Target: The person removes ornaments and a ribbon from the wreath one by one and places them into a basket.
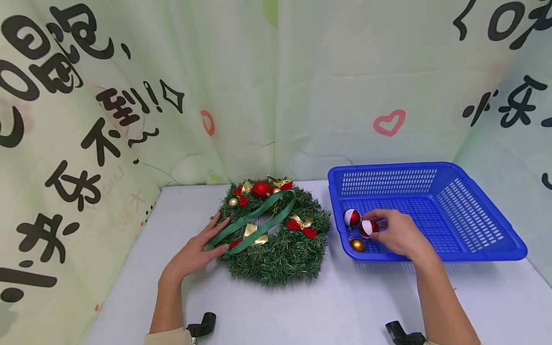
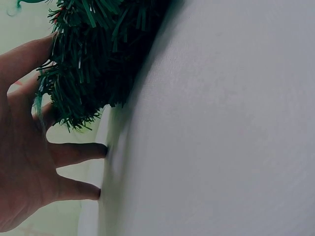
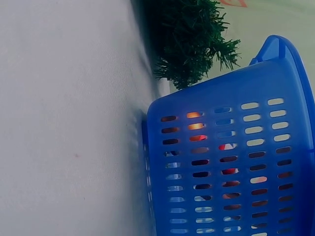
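Observation:
A green wreath (image 1: 276,261) lies on the table, trimmed with red and gold bows, small baubles and a green ribbon (image 1: 235,227) laid across it. My left hand (image 1: 196,251) rests spread at the wreath's left edge, touching the greenery and the ribbon's end. In the left wrist view, two fingers of that hand (image 2: 24,152) reach down to the table. Inside the blue basket (image 1: 388,166), my right hand (image 1: 401,233) pinches a red-and-white bauble (image 1: 366,229). Beside it are another red-and-white bauble (image 1: 351,218) and a gold bauble (image 1: 357,245). The basket wall (image 3: 216,93) largely hides that hand in the right wrist view.
The white table (image 1: 297,311) holds the wreath at centre and the basket close by on its right. A pale printed curtain (image 1: 310,120) stands behind and at both sides. A black wrist mount (image 1: 201,325) shows by the left forearm, another (image 1: 404,334) by the right.

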Available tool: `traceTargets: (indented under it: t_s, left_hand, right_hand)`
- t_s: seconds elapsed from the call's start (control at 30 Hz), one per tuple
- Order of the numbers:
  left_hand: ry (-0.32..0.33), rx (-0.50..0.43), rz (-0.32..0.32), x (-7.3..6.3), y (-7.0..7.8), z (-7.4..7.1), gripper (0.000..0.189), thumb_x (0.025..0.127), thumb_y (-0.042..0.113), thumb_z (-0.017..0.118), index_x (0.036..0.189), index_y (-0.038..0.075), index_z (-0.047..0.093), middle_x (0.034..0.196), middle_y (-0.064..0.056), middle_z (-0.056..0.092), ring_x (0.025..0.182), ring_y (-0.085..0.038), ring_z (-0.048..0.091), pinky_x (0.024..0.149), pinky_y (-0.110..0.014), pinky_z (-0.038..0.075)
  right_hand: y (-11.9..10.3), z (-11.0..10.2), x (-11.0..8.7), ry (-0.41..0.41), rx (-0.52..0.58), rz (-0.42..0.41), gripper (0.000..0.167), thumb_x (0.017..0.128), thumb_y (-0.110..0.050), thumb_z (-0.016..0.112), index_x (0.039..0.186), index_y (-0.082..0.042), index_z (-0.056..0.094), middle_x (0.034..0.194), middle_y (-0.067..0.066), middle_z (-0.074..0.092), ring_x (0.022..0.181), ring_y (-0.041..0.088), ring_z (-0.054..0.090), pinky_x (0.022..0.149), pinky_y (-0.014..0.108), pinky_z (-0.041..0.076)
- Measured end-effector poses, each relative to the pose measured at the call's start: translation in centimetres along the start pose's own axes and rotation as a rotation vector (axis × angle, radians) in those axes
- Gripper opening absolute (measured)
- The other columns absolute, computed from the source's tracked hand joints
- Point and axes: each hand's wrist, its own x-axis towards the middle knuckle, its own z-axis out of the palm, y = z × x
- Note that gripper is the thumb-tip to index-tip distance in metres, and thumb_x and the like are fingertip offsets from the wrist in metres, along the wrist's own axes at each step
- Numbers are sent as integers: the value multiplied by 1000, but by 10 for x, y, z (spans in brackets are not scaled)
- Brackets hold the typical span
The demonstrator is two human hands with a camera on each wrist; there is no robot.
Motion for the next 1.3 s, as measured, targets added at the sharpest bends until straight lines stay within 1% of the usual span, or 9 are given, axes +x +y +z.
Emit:
traceTargets:
  t_s: [0.27,0.53,0.77,0.9,1.1,1.3]
  left_hand:
    - [-2,-8,-9,0,0,0,72,103,45,64,166,32,30,177,3,5,160,-44,13,117,-76,24]
    - [-7,-18,-14,0,0,1,73,103,44,64,166,31,30,177,2,5,160,-44,13,118,-75,24]
    - [-9,-19,-15,1,0,0,72,104,41,64,166,30,29,177,1,4,160,-45,12,118,-75,23]
    - [-9,-19,-16,0,2,-1,72,104,39,64,166,29,30,177,1,5,159,-46,13,117,-76,23]
    - [-11,-14,-10,0,-1,-1,73,104,44,64,166,31,29,177,1,5,159,-46,13,117,-76,24]
    - [-5,-6,-8,0,-1,-1,73,103,46,63,166,31,30,177,2,5,159,-45,14,117,-76,24]
  right_hand:
    - [0,1,-1,-6,2,10,40,91,-6,76,131,-3,70,126,29,68,117,52,63,93,67,52]
    - [-1,2,-1,-66,14,44,46,90,-4,75,135,-2,67,130,31,64,119,52,61,95,65,53]
    - [-2,2,-1,-65,9,21,45,90,-3,75,134,0,67,127,31,66,119,51,62,95,64,54]
    - [-2,2,-1,-66,8,22,46,90,-3,75,135,-1,67,128,31,65,119,52,62,96,65,53]
    - [-4,2,-1,-58,2,27,46,90,-4,75,136,-3,67,129,31,64,121,52,61,97,67,52]
    - [-3,2,-1,-54,-3,24,46,90,-5,76,135,-2,67,129,32,64,120,53,61,96,67,52]
